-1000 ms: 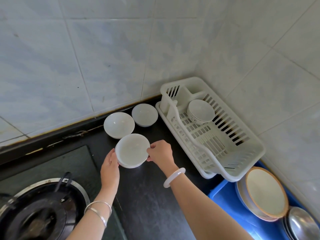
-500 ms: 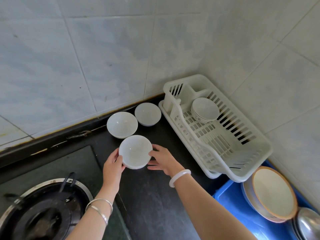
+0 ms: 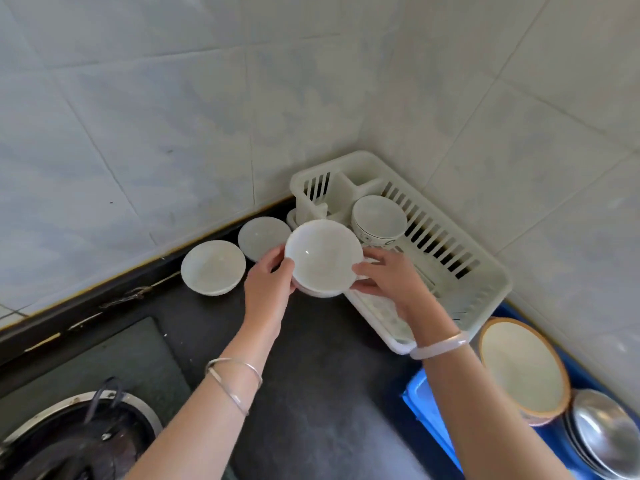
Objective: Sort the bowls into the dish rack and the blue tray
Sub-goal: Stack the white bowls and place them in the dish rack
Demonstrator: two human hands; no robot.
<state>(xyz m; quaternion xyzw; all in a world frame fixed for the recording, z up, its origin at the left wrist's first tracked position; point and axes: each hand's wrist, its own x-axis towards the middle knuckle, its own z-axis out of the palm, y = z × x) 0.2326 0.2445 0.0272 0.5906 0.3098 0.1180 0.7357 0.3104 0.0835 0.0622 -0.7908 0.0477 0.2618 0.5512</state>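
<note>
The white bowl (image 3: 322,258) is held mouth up, tipped a little toward the person. It is round, so no long axis shows. It hangs over the near-left edge of the dish rack (image 3: 491,282), between both hands. The left hand (image 3: 268,289) grips its left side with fingers curled round the rim. The right hand (image 3: 391,282) clasps its right side, thumb at the rim and fingers beneath. The blue tray (image 3: 426,410) lies nearer, to the right.

Dark counter (image 3: 311,375), bowls (image 3: 213,266) (image 3: 263,237), dish rack (image 3: 498,282), blue tray (image 3: 429,420)
</note>
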